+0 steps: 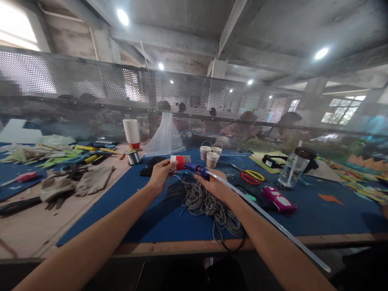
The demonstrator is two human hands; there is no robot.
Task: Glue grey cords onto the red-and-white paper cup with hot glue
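Note:
My left hand (pixel 160 173) grips a small red and white paper cup (pixel 179 162) tipped on its side, with some grey cord wound round its lower end. A blue glue gun (pixel 200 169) is held in my right hand (pixel 214 184), its nozzle pointing at the cup's corded end. From the back of the gun a long clear glue stick (pixel 266 218) slants down to the right over my forearm. Below my hands a tangled heap of grey cord (pixel 206 202) lies on the blue mat (pixel 148 218). Several small cord-covered cups with handles (pixel 211 160) stand just beyond.
A stack of paper cups (pixel 131 131) and a wire spool (pixel 133 157) stand at left, near gloves (pixel 93 180) and tools. On the right are scissors (pixel 251 176), a magenta box (pixel 279 199) and a clear bottle (pixel 291 169). A perforated metal screen (pixel 188 101) rises behind.

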